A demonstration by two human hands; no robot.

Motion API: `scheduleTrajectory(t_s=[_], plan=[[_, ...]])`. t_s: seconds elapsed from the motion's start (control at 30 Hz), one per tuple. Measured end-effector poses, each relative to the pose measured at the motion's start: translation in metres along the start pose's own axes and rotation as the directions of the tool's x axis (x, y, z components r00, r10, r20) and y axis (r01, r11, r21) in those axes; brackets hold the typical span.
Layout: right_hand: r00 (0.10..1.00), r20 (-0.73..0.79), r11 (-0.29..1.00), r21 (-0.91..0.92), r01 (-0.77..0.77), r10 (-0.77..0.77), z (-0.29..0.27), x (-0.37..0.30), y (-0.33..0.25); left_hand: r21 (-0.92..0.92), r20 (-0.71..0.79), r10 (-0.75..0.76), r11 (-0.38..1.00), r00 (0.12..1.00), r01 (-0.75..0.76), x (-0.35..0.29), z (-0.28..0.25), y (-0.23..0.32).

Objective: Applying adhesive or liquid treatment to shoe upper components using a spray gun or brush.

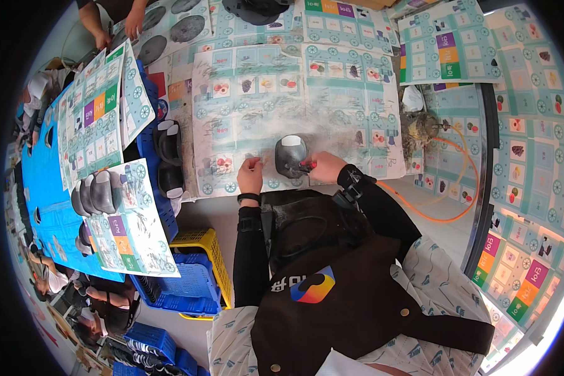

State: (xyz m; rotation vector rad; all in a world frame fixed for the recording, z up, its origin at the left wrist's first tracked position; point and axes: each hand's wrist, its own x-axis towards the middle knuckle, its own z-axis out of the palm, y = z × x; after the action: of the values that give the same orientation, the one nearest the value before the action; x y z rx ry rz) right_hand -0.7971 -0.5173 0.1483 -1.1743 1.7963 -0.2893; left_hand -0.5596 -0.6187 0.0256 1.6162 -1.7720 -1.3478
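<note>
Judging finishing work underway by the desk's near edge (222, 188), we note right hand (328, 167) gripping red tool (308, 164) at grey pad (290, 158); left hand (250, 177), grip indeterminate; next calls for steadying.

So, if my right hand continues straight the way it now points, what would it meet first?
Most likely the dark rounded piece; the small red item in the right hand overlaps it in view, though whether they touch is unclear.

Bright overall, white glare at lower right, bowed edges, black corners
</note>
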Motion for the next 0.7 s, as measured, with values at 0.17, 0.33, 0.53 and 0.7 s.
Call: scheduleTrajectory(t_s=[0.17,0.33,0.53,0.7], plan=[[0.995,0.088,0.995,-0.088,-0.041,0.049,0.003,0.0,0.009,-0.004,-0.002,0.003,1.0,1.0,-0.003,-0.001,0.001,0.004],[0.994,0.087,0.997,-0.053,-0.064,0.069,0.002,-0.002,-0.007,-0.008,0.001,-0.005,1.0,1.0,0.005,-0.001,0.001,0.0],[0.997,-0.079,0.993,0.12,0.018,-0.009,0.001,0.0,-0.004,-0.032,0.014,-0.013,0.999,1.0,0.013,-0.002,0.002,0.005],[0.984,-0.177,0.982,0.189,0.021,0.013,0.007,0.002,0.002,0.001,0.003,-0.002,1.0,1.0,0.002,-0.001,-0.003,0.002]])
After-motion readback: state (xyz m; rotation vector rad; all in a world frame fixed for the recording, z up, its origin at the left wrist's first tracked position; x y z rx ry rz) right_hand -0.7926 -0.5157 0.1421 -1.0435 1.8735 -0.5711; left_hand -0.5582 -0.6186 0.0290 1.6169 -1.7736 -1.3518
